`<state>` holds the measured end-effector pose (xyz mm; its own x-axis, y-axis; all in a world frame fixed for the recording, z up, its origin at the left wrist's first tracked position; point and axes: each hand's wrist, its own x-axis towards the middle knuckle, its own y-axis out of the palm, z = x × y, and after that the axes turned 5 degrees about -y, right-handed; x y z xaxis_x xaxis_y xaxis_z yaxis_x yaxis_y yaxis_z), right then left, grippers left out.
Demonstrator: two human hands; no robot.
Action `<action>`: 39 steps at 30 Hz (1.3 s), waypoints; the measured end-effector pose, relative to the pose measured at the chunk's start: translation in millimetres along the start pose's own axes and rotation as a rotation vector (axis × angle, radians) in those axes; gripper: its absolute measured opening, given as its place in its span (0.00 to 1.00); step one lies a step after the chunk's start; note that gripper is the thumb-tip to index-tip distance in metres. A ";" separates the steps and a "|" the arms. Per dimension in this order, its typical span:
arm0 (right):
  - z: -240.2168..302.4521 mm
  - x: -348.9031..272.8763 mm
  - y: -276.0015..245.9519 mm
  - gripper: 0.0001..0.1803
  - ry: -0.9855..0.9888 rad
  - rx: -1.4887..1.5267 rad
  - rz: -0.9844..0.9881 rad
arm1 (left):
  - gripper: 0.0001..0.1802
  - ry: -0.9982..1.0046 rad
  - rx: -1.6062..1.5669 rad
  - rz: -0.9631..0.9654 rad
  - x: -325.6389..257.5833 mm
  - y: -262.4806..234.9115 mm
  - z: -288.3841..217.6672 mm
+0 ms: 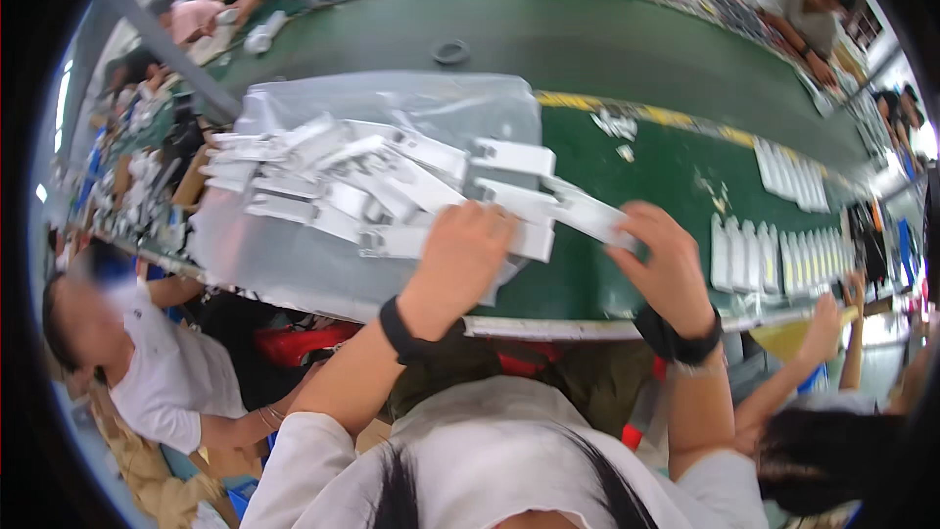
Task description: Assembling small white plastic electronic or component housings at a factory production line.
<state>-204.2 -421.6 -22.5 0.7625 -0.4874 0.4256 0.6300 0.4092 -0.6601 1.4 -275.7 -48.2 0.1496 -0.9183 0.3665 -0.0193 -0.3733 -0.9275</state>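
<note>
My right hand [668,253] pinches the near right end of a long white plastic casing [586,213], tilted above the green table. To its left, my left hand [464,253] reaches over the white pieces with its fingers bent and close together. They close on another white plastic casing [532,241], whose right end sticks out past them; the fingertips are partly hidden. Further left, a loose pile of similar white casings [343,171] lies on a clear plastic sheet [279,260]. Single casings [513,157] lie at the pile's right edge.
Rows of white bottle-shaped parts [778,255] stand at the right, with more [789,176] behind. White scraps [615,125] lie near a yellow line [676,118]. Beyond runs a dark green belt [587,34] bearing a grey ring [450,52]. People sit close on both sides.
</note>
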 end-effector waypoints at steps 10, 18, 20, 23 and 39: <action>-18.0 -85.0 3.1 0.15 0.181 -0.366 -0.053 | 0.20 0.208 0.058 0.206 20.3 20.1 -20.3; -19.4 -86.2 9.4 0.10 0.201 -0.424 -0.035 | 0.18 0.196 -0.077 0.182 8.7 10.9 -26.5; -34.3 -98.4 4.0 0.11 0.102 -0.492 -0.207 | 0.17 0.251 -0.070 0.229 20.5 11.6 -29.6; -30.8 -87.3 -1.0 0.10 0.099 -0.289 -0.437 | 0.13 0.259 -0.145 0.319 34.5 5.2 -31.2; -30.7 -106.0 -16.9 0.13 0.121 -0.441 -0.064 | 0.07 0.446 0.114 0.084 12.8 4.5 -24.2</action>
<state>-300.2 -400.5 -75.5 0.6847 -0.5985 0.4159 0.5323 0.0208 -0.8463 -20.7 -292.3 -45.9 -0.2874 -0.9213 0.2621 0.0995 -0.3009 -0.9485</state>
